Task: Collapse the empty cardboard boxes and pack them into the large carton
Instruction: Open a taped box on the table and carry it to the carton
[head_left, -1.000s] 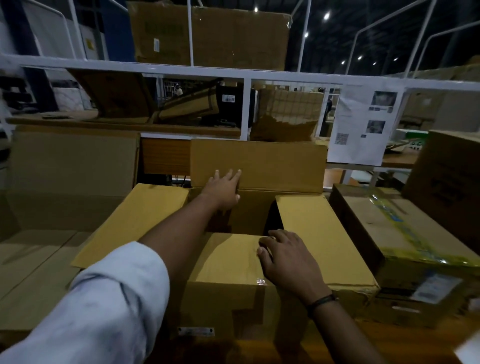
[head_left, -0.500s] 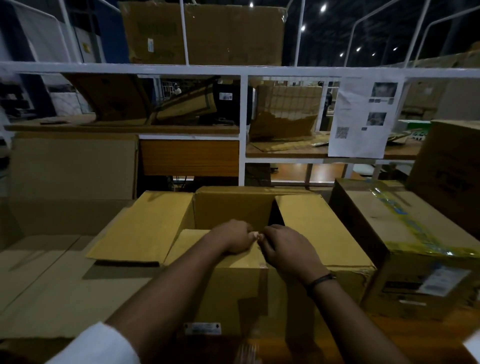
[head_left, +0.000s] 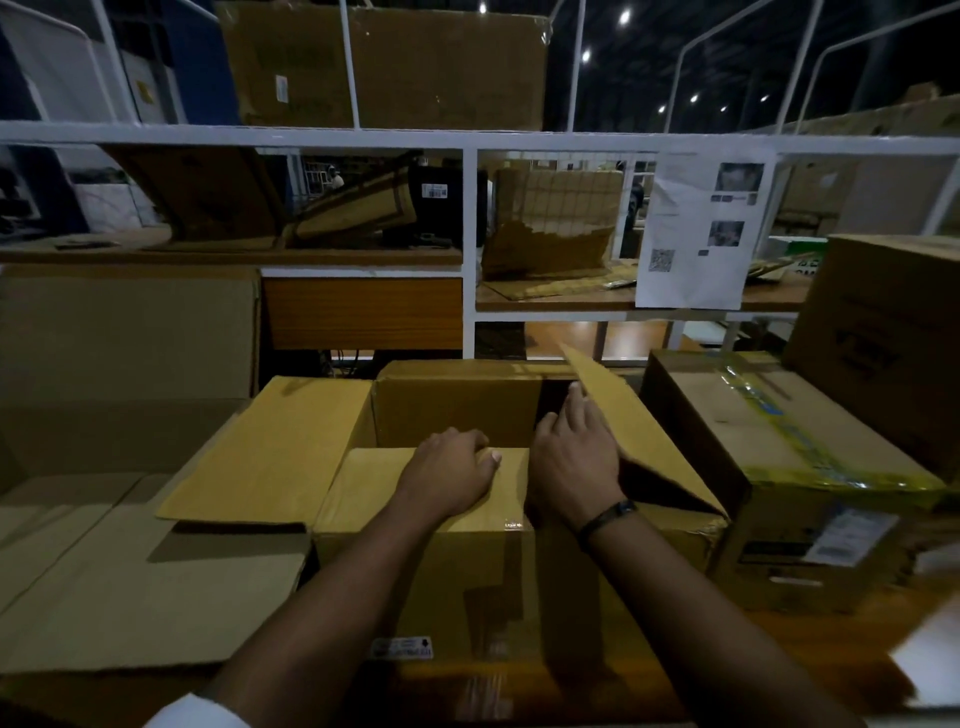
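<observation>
1. Open box (head_left: 467, 571) stands on the desk (head_left: 789, 644), centre of view, directly in front of the person. The top is open and the inside is dark.
2. Left flap (head_left: 270, 452) sticks out roughly level to the left and casts a shadow on the flat cardboard (head_left: 130, 597) lying beside the box.
3. Near flap (head_left: 374, 493) is folded inward over the near-left part of the opening. Left hand (head_left: 447, 475) lies on it, knuckles up. The fingers curl over the flap's far edge with their tips hidden, and the thumb rests on the flap's top face.
4. Right flap (head_left: 639, 431) is tilted, its free edge up, with deep shadow beneath it. Right hand (head_left: 569, 462) is at that free edge. Its fingers (head_left: 576, 400) are nearly straight and touch the edge, and the thumb is spread left over the opening. Cannot tell whether any finger hooks under the edge. Black band (head_left: 608, 517) on the wrist.
5. Taped box (head_left: 779, 467), sealed with yellow-green tape, sits just beside the open box on its right. A taller carton (head_left: 883, 338) stands behind it.
6. Upright cardboard panel (head_left: 124, 338) at far left.
7. White rack (head_left: 467, 140) runs across the back, holding more cardboard. A printed sheet (head_left: 701, 234) hangs from its rail at right.
</observation>
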